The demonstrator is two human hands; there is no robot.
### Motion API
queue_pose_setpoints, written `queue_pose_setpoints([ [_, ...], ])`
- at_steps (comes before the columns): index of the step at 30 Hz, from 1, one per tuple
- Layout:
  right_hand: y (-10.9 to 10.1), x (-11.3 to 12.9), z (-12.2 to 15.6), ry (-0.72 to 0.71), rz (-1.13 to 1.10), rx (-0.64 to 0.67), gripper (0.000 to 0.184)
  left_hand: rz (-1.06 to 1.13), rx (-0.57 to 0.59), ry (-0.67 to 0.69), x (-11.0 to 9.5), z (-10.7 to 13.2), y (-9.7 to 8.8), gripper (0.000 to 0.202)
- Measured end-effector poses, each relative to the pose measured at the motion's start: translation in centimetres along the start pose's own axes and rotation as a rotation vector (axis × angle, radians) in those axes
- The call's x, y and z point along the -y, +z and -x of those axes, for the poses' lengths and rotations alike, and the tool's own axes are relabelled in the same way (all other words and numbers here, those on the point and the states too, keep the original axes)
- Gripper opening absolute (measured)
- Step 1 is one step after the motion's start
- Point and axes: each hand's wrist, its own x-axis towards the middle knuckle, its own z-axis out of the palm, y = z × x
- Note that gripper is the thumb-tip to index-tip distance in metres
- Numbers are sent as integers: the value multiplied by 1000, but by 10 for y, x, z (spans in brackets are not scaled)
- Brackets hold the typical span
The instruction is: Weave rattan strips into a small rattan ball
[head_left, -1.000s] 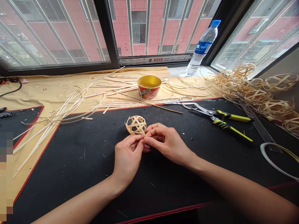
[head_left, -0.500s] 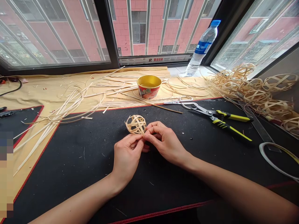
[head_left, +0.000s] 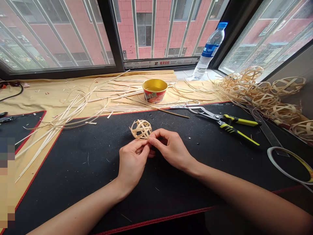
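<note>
A small openwork ball woven from pale bamboo strips (head_left: 141, 129) is held over the black mat (head_left: 93, 182). My left hand (head_left: 133, 160) pinches its near lower edge between thumb and fingers. From the right, my right hand (head_left: 170, 147) grips the same edge, its thumb and forefinger meeting the left fingertips. The strip ends between the fingertips are hidden.
Behind the mat stands a red and gold bowl (head_left: 155, 91) among loose strips (head_left: 80, 101). Yellow-handled pliers (head_left: 227, 124), scissors (head_left: 188, 105) and a ring-shaped tool handle (head_left: 271, 160) lie to the right. Finished-looking woven balls (head_left: 264, 94) pile up near a water bottle (head_left: 207, 52).
My right thumb and forefinger have shifted slightly at the ball's near edge, and the ball has turned a little. The whole view has moved slightly.
</note>
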Motion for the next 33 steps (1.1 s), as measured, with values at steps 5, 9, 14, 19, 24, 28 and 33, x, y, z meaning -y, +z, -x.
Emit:
queue_pose_setpoints([
  [5,5,-4,3,3,-123,-27,16,-78,17,35,0,0,0,17],
  [9,-3,-2,-1,15,-169,24,24,-127,37,57,-2,-1,-3,16],
  [14,-36,2,-22,-90,-22,-208,30,-252,125,54,-9,0,-11,15],
  [19,-52,-5,-37,-39,-47,15,29,-425,248,156,-22,1,-17,17],
  [24,-50,-7,-37,55,-202,43,32,-511,353,202,-32,-2,-20,19],
  [28,-51,-6,-37,131,-243,100,35,-524,372,176,-34,-5,-22,18],
  [33,-54,-7,-37,176,-292,146,32,-506,332,190,-28,-6,-22,15],
])
